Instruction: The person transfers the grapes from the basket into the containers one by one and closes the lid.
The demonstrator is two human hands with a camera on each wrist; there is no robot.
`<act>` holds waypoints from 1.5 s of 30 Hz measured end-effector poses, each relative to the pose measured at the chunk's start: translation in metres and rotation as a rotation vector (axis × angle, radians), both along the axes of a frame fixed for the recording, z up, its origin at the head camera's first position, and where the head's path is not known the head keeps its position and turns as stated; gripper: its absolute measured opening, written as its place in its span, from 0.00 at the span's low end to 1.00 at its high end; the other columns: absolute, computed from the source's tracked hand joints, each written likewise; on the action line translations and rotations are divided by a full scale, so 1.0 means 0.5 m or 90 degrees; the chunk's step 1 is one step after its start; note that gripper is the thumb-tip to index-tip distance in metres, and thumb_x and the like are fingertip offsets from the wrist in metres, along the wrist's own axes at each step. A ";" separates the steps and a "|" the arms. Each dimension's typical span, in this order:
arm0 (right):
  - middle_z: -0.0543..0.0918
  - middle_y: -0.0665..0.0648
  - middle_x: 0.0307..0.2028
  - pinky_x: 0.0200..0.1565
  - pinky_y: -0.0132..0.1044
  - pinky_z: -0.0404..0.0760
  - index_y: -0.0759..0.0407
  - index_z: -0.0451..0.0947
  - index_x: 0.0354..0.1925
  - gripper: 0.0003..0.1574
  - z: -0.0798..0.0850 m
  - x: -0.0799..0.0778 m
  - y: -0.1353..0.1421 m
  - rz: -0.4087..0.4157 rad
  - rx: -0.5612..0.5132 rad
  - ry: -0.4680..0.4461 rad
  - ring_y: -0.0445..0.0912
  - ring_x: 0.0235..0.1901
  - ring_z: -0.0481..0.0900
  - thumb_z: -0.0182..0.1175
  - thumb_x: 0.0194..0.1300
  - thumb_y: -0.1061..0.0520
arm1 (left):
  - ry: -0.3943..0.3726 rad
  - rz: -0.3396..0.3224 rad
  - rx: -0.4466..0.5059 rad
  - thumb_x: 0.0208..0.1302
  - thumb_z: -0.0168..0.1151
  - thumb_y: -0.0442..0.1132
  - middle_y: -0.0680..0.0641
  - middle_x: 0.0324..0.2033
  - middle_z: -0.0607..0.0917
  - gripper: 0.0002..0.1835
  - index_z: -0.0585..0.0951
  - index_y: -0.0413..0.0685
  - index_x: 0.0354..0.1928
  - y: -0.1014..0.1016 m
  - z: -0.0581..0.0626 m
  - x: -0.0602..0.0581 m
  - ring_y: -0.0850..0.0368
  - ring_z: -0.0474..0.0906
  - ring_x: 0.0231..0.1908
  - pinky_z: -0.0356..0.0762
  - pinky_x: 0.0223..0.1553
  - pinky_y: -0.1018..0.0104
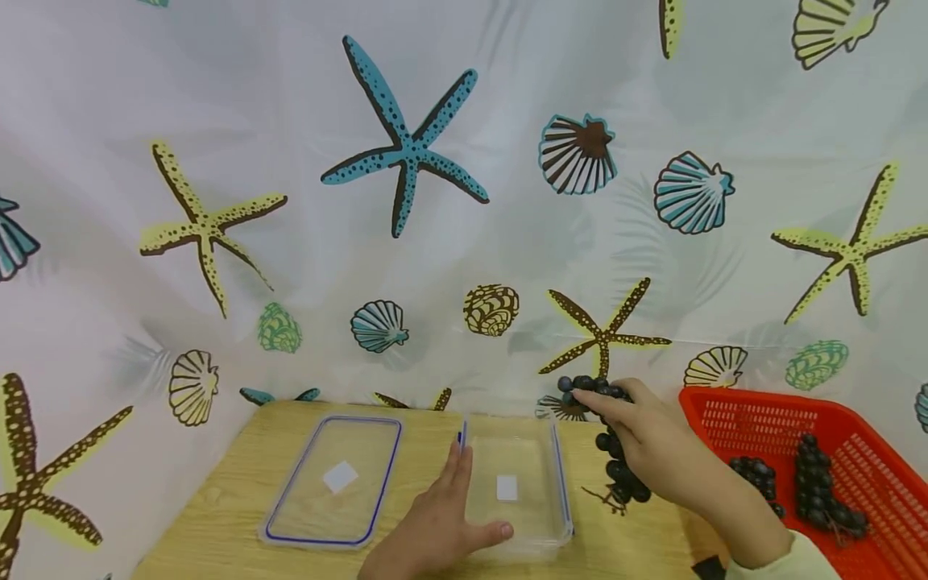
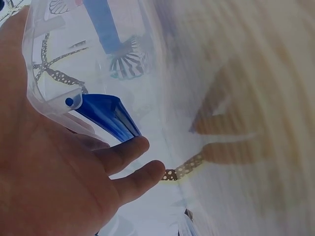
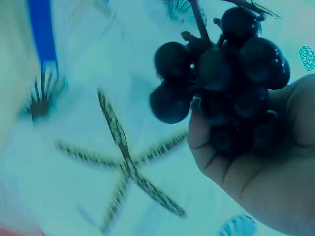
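My right hand [image 1: 670, 455] holds a bunch of dark grapes [image 1: 629, 483] in the air, between the clear box and the red basket. In the right wrist view the grapes [image 3: 216, 69] hang against the palm with the fingers curled round them, and a bare stem sticks out. My left hand [image 1: 435, 515] rests against the left side of a clear plastic box [image 1: 522, 455], thumb spread over its near end. Seen from the left wrist, its straight fingers touch a blue latch [image 2: 110, 115] on the box. A white label lies in the middle of the box floor.
A clear lid with a blue seal [image 1: 304, 511] lies flat on the wooden table [image 1: 210, 515] left of the box. On the right stands a red plastic basket [image 1: 761, 415] holding more bunches of grapes [image 1: 815, 483]. Behind hangs a curtain [image 1: 493, 250] printed with starfish and shells.
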State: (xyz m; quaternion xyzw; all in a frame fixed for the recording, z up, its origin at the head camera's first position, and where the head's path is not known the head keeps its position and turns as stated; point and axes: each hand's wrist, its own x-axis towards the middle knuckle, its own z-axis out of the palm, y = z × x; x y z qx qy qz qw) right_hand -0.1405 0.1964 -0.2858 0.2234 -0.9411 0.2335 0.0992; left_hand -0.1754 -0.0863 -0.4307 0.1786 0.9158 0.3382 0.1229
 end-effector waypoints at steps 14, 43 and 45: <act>0.74 0.72 0.59 0.35 0.44 0.74 0.61 0.71 0.71 0.28 -0.151 -0.088 -0.172 -0.044 -0.236 -0.141 0.52 0.38 0.74 0.53 0.75 0.68 | 0.021 -0.022 0.026 0.58 0.68 0.69 0.35 0.78 0.39 0.66 0.41 0.40 0.81 -0.006 -0.002 0.005 0.25 0.58 0.69 0.60 0.58 0.24; 0.59 0.77 0.71 0.52 0.61 0.78 0.57 0.54 0.79 0.39 -0.146 -0.125 -0.120 -0.032 -0.319 -0.406 0.67 0.61 0.74 0.54 0.76 0.62 | 0.006 -0.026 -0.001 0.59 0.64 0.72 0.38 0.79 0.36 0.66 0.39 0.41 0.81 -0.005 -0.007 0.002 0.28 0.62 0.68 0.63 0.58 0.26; 0.62 0.77 0.69 0.51 0.58 0.79 0.58 0.55 0.79 0.39 -0.117 -0.125 -0.094 -0.028 -0.291 -0.371 0.65 0.58 0.76 0.54 0.75 0.64 | 0.001 -0.022 -0.006 0.58 0.64 0.73 0.39 0.79 0.35 0.66 0.39 0.42 0.81 -0.002 -0.005 0.004 0.29 0.60 0.69 0.62 0.59 0.26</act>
